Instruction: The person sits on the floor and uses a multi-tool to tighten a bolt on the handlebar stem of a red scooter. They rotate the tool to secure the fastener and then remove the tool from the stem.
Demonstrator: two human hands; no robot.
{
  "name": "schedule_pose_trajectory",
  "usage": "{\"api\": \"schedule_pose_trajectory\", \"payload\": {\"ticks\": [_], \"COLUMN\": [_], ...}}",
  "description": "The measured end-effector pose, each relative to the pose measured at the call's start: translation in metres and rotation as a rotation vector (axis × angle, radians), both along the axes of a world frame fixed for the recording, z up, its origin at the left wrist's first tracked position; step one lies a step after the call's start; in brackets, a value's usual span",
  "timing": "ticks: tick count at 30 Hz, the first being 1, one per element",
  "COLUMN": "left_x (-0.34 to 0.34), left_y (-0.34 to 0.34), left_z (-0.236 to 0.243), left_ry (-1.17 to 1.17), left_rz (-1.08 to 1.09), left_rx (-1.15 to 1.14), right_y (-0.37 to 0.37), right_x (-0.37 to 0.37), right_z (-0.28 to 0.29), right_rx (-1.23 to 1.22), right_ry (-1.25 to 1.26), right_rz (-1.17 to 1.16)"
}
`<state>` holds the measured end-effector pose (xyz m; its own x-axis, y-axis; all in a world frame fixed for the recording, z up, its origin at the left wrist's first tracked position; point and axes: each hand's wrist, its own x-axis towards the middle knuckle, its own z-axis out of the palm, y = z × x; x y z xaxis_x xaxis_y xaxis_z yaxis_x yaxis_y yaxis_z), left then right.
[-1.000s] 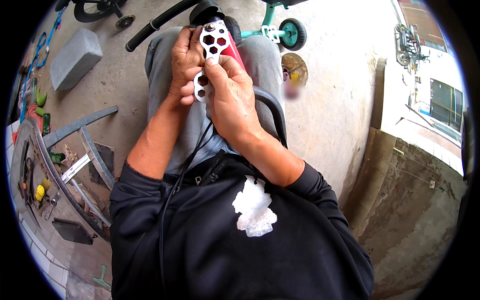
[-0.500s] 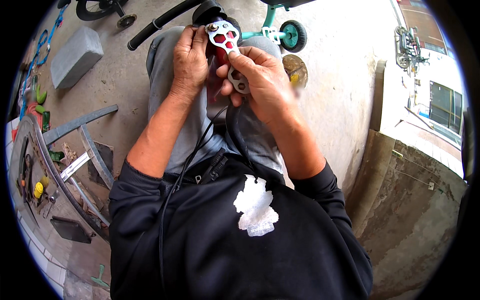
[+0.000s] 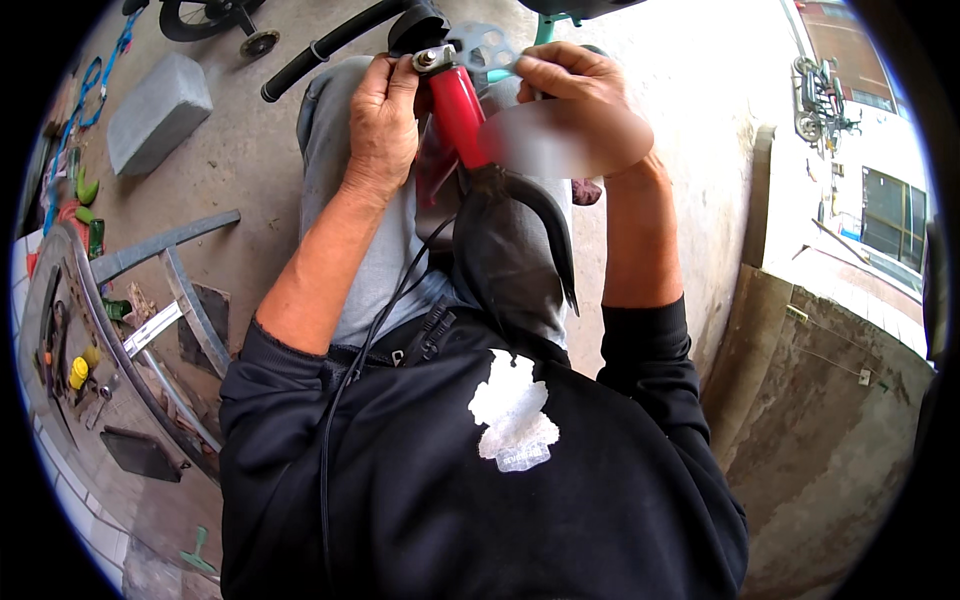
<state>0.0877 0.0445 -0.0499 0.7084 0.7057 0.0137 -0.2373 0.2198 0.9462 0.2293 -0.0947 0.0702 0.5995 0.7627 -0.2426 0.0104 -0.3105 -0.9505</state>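
Between right fingers (image 3: 547, 76), perforated spanner (image 3: 484, 50)

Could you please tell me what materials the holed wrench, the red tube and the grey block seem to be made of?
Wrench: probably metal, being a thin, greyish plate; blur hides its finish.
Red tube: likely painted metal, judging by its smooth, even colour; plastic is less likely.
Grey block: perhaps concrete or stone, with a dull, matt surface.

Between the left hand (image 3: 382, 125) and right hand (image 3: 580, 88) — a tube (image 3: 459, 115); ahead-left of both, a handlebar (image 3: 335, 44); farther left, a block (image 3: 160, 118) on the floor (image 3: 262, 150).
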Motion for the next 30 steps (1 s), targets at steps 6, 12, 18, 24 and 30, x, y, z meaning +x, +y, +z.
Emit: {"api": "schedule_pose_trajectory", "payload": {"ticks": [6, 12, 18, 24, 30], "left_x": [0.003, 0.003, 0.0, -0.003, 0.004], "left_y": [-0.003, -0.009, -0.009, 0.0, -0.001], "left_z": [-0.004, 0.007, 0.009, 0.001, -0.012], "left_ry": [-0.063, -0.085, -0.072, 0.083, 0.059], "left_rz": [-0.002, 0.07, 0.068, 0.016, 0.075], "left_rx": [-0.054, -0.09, -0.107, -0.036, -0.03], "right_y": [-0.01, -0.005, 0.003, 0.013, 0.019], "right_x": [-0.041, -0.085, -0.113, -0.132, -0.144], "right_z": [0.004, 0.004, -0.007, -0.01, -0.01], "right_rx": [0.168, 0.154, 0.294, 0.297, 0.233], "right_ry": [0.163, 0.366, 0.553, 0.617, 0.65], "right_rz": [-0.212, -0.357, -0.385, -0.361, -0.331]}}
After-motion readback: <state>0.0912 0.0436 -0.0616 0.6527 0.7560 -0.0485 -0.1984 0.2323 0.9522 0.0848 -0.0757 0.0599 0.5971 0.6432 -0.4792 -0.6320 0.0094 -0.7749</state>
